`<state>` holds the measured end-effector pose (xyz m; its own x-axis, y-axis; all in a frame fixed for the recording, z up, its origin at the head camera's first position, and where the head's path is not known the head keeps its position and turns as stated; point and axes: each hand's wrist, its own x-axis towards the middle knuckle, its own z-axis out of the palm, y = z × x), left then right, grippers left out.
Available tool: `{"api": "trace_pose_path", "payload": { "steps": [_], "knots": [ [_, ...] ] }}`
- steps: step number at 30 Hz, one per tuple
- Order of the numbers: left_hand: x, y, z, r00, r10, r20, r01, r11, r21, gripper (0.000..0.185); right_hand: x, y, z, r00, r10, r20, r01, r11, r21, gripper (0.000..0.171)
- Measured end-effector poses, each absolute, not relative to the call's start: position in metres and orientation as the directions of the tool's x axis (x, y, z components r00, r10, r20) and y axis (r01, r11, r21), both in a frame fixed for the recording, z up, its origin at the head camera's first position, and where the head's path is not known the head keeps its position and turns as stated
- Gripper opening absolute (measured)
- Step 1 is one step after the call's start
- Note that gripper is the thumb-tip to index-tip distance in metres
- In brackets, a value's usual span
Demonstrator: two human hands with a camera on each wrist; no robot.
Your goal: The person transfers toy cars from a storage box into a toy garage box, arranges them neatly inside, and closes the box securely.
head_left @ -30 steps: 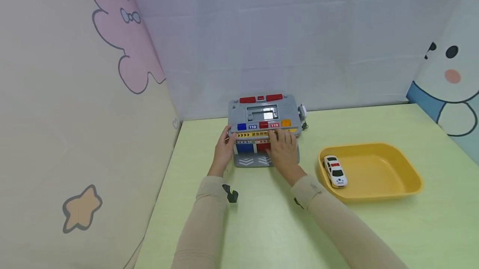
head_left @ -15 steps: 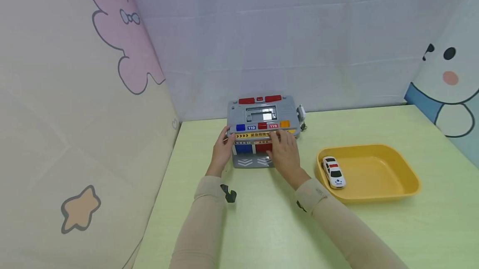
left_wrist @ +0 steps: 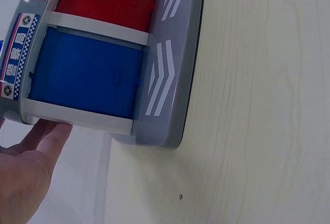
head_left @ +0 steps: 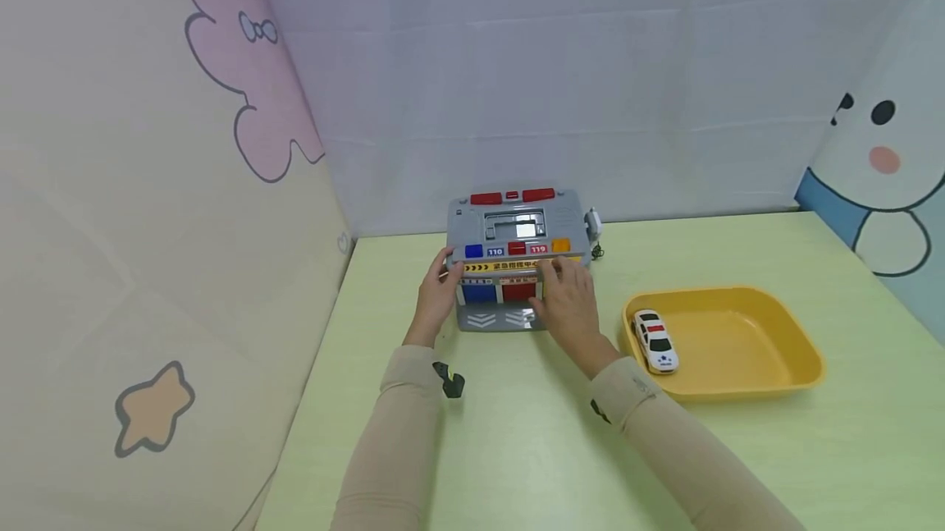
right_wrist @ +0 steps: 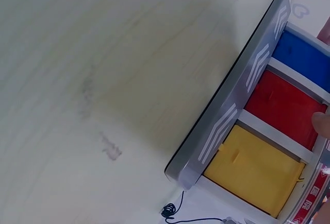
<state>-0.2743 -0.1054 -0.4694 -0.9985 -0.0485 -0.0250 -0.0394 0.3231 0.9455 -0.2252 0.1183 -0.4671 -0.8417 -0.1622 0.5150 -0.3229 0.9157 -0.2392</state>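
Observation:
A grey toy rescue station [head_left: 517, 229] stands at the back of the pale green table [head_left: 517, 441]. Its front has a blue door [left_wrist: 87, 74], a red door [right_wrist: 286, 105] and a yellow door [right_wrist: 255, 170], all closed. My left hand [head_left: 440, 286] lies flat against the station's left side, fingers [left_wrist: 49, 134] straight, thumb at the top corner. My right hand [head_left: 567, 301] rests on the front right and hides the yellow door in the head view. One of its fingertips [right_wrist: 323, 123] touches the top edge of the red door.
A yellow tray [head_left: 801, 367] sits right of the station with a white toy police car [head_left: 654, 340] at its left end. A thin black cable [right_wrist: 172, 213] trails from the station's right side. Cartoon-printed panels wall the table at left, back and right.
My right hand has shifted a little to the right, so more of the red door shows. The left hand and the station stay where they were.

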Motion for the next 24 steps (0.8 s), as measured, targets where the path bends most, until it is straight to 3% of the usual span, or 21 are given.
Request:
{"api": "trace_pose_path", "payload": {
  "steps": [13,24],
  "knots": [
    [-0.274,-0.101,-0.461,-0.999,-0.040,-0.024,-0.037,0.347,0.937,0.047,-0.218,0.123,-0.460,-0.844,-0.138,0.519,-0.318,0.907,-0.277,0.066],
    [-0.280,-0.099,-0.457,-0.997,-0.057,-0.052,-0.069,0.368,0.927,0.054,-0.209,0.136,-0.451,-0.857,-0.112,0.502,-0.291,0.910,-0.294,0.063]
  ]
}}
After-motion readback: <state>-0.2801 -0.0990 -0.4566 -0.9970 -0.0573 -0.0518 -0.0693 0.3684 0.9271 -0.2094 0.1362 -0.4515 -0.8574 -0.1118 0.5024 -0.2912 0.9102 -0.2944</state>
